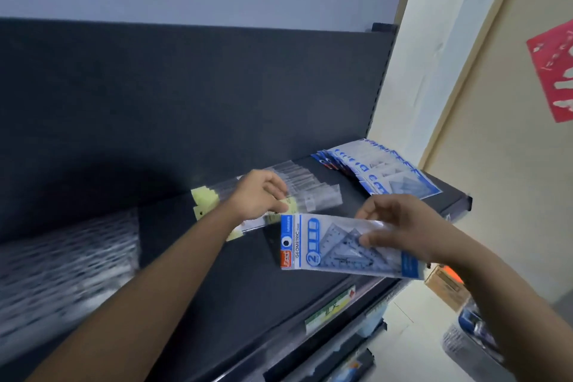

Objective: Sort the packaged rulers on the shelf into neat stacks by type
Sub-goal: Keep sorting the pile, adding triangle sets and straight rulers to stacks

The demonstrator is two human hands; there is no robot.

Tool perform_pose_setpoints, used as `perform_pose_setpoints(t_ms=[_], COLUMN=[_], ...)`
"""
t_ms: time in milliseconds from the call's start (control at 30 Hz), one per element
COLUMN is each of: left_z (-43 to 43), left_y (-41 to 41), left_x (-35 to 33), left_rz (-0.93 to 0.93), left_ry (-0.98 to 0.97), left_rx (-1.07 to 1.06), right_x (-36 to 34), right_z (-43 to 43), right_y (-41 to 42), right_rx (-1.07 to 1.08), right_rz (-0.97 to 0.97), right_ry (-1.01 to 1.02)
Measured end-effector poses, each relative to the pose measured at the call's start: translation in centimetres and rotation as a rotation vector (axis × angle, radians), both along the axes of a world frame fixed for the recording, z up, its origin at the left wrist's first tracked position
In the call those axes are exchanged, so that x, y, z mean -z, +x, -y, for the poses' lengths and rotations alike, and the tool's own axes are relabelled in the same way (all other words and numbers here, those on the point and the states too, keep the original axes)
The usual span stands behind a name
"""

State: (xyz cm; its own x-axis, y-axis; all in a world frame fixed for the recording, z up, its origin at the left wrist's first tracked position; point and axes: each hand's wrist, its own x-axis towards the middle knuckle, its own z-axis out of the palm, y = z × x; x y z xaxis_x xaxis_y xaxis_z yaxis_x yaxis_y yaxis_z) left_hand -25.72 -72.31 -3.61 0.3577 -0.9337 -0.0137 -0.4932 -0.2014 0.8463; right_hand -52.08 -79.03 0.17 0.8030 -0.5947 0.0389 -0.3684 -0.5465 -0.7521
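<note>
My right hand (400, 226) pinches a blue-and-white packaged set-square ruler pack (328, 246) marked "GEOMETRIC", held above the front of the dark shelf (235, 282). My left hand (257, 195) grips the clear packaged straight rulers with yellow header cards (313, 195), which lie fanned out on the shelf behind it. At the shelf's far right lies a fanned stack of the same blue-and-white ruler packs (381, 170).
A blurred pile of clear packets (62, 270) lies at the shelf's left. A price label strip (328, 307) runs along the front edge. To the right are a cream wall, a red paper cutout (555, 71), a cardboard box (446, 285) and goods on the floor.
</note>
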Motion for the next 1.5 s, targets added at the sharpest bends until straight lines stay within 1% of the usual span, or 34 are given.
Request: perform_pose_setpoints(t_ms=[67, 133, 200, 267, 333, 433, 500, 567, 633, 700, 800, 933, 1033, 1133, 1233, 1333, 1367, 1500], left_z=[1.5, 2.4, 2.7, 3.0, 3.6, 5.3, 6.8, 8.6, 10.8, 13.1, 16.4, 19.8, 20.7, 20.5, 20.4, 20.7, 20.9, 21.4], left_y=[0.3, 0.5, 0.4, 0.3, -0.1, -2.2, -4.4, -6.6, -8.9, -11.1, -14.2, -16.8, -17.4, -17.2, -17.1, -17.2, -17.2, -17.0], left_x=[1.1, 1.6, 1.2, 0.3, -0.7, -2.2, -2.9, -3.1, -2.6, -2.0, -1.3, -0.6, 0.7, 2.2, 2.7, 2.8, 2.8, 2.5], left_rz=[0.118, 0.281, 0.462, 0.568, 0.521, 0.355, 0.26, 0.238, 0.285, 0.298, 0.313, 0.344, 0.386, 0.329, 0.285, 0.271, 0.264, 0.3], left_ry=[0.066, 0.103, 0.149, 0.178, 0.137, 0.039, 0.042, 0.076, 0.114, 0.124, 0.134, 0.133, 0.209, 0.284, 0.312, 0.331, 0.335, 0.371], left_rx=[0.013, -0.032, -0.074, -0.077, -0.056, 0.026, 0.108, 0.161, 0.157, 0.122, 0.069, -0.058, -0.181, -0.304, -0.341, -0.365, -0.375, -0.434], right_x=[0.5, 1.1, 1.6, 2.0, 2.1, 1.8, 1.6, 1.5, 1.5, 1.4, 1.3, 1.9, 3.5, 5.0, 5.7, 5.9, 5.9, 5.3], right_z=[2.1, 3.9, 5.5, 6.9, 8.3, 10.8, 12.9, 15.6, 18.5, 21.6, 25.6, 29.4, 30.6, 31.4, 31.7, 31.7, 31.7, 32.2], right_y=[0.6, 1.2, 1.7, 2.0, 2.2, 1.9, 1.2, 0.3, -1.0, -2.5, -4.5, -5.2, -4.7, -4.2, -4.0, -4.1, -4.2, -4.1], right_rx=[-0.021, -0.03, -0.036, -0.058, -0.101, -0.167, -0.213, -0.241, -0.271, -0.295, -0.295, -0.305, -0.317, -0.306, -0.272, -0.275, -0.276, -0.316], right_rz=[-0.033, -0.039, -0.04, -0.035, -0.015, 0.009, 0.027, 0.04, 0.05, 0.027, -0.037, -0.053, -0.142, -0.19, -0.173, -0.153, -0.151, -0.146], right_ry=[0.013, 0.04, 0.078, 0.109, 0.14, 0.184, 0.204, 0.195, 0.195, 0.148, -0.002, -0.116, -0.151, -0.141, -0.099, -0.115, -0.158, -0.537])
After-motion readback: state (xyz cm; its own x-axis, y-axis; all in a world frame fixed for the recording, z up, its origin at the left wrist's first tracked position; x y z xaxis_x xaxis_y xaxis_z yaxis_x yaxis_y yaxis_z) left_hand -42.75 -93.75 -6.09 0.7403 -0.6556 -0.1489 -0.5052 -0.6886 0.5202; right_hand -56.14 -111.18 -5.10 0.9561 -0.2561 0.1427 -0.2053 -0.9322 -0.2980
